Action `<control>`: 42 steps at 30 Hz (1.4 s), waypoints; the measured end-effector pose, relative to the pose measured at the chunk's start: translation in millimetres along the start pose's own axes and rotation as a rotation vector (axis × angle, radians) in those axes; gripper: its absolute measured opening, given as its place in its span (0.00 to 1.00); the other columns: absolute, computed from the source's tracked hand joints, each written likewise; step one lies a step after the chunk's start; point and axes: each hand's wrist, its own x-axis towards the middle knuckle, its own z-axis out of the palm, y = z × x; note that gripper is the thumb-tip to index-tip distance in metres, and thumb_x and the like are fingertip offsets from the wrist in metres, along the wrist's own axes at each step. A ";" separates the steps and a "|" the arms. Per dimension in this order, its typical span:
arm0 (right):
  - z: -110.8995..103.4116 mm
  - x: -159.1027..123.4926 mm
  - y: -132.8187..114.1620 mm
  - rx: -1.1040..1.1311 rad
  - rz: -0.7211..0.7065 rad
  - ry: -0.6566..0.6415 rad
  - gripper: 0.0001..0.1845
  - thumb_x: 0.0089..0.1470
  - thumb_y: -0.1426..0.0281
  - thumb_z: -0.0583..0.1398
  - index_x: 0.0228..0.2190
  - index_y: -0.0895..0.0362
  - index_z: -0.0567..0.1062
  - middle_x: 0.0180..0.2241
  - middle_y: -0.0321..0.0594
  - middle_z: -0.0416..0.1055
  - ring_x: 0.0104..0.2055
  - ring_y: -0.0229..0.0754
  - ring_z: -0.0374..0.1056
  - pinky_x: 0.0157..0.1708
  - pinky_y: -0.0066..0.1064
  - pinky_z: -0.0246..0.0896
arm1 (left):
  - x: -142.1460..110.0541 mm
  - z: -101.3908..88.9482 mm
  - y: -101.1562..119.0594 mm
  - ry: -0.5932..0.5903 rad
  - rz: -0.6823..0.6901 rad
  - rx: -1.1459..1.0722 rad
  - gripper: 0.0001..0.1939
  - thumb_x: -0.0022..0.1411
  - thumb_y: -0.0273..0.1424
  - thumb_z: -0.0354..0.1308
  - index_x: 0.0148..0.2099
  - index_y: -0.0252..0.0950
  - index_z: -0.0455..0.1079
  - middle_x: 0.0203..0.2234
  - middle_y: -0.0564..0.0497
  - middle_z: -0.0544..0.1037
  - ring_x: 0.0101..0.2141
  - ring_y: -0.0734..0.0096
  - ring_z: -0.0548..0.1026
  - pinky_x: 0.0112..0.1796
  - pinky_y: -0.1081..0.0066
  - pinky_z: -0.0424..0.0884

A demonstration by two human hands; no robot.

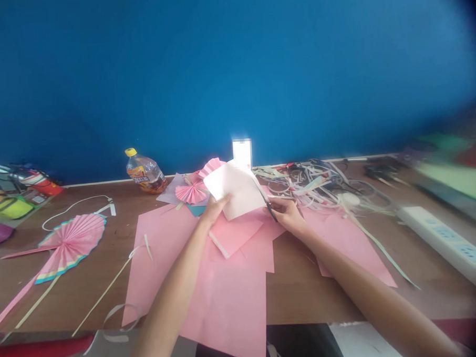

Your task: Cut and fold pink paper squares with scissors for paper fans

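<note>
My left hand (218, 206) grips a white sheet of paper (238, 191) by its lower left side, holding it tilted above the desk. In my right hand (286, 212) is a pair of dark scissors (271, 210), its blades along the sheet's right edge. How far apart the blades are I cannot tell. Beneath the hands lie several pink paper sheets (231, 300), some overlapping. A small folded pink paper fan (191, 192) sits just left of the white sheet.
A larger pleated pink fan (73, 241) lies at the left. Behind stands a bottle with a yellow cap (145, 172). Tangled paper strips (317, 183) pile up at the back right, near a white power strip (448, 238). A blue wall (217, 69) closes off the far side.
</note>
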 end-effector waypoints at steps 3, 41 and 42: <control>-1.7 0.4 1.5 -0.003 -0.016 0.009 0.23 0.42 0.58 0.68 0.37 0.62 0.77 0.22 0.33 0.63 0.24 0.34 0.55 0.23 0.28 0.50 | 0.4 -0.8 -1.0 0.002 -0.004 -0.004 0.31 0.48 0.37 0.68 0.55 0.36 0.69 0.49 0.43 0.76 0.47 0.57 0.75 0.51 0.57 0.67; -0.2 -1.7 -3.8 0.040 -0.021 -0.002 0.12 0.47 0.63 0.62 0.26 0.58 0.69 0.20 0.31 0.58 0.23 0.32 0.51 0.22 0.26 0.44 | 0.2 -0.8 -2.9 -0.064 -0.048 0.103 0.26 0.47 0.40 0.69 0.47 0.34 0.73 0.46 0.42 0.77 0.45 0.55 0.75 0.49 0.57 0.68; -0.3 -1.7 -4.2 0.040 -0.017 -0.004 0.12 0.47 0.62 0.62 0.27 0.58 0.69 0.21 0.31 0.59 0.23 0.32 0.51 0.22 0.26 0.44 | 0.0 -0.6 -2.8 -0.072 -0.051 0.108 0.26 0.47 0.40 0.69 0.47 0.34 0.73 0.45 0.42 0.78 0.45 0.55 0.75 0.49 0.57 0.68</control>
